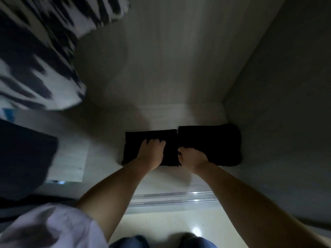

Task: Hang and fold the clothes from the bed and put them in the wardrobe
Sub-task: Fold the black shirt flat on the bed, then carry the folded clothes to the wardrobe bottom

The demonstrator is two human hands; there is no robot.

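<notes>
On the wardrobe floor, two folded black garments lie side by side, edges touching: the left folded garment under the left hand, the right folded garment against the side wall. The left hand rests flat, fingers relaxed; the right hand curls round the right garment's near-left edge. A black-and-white patterned garment hangs upper left

No legible text anywhere
</notes>
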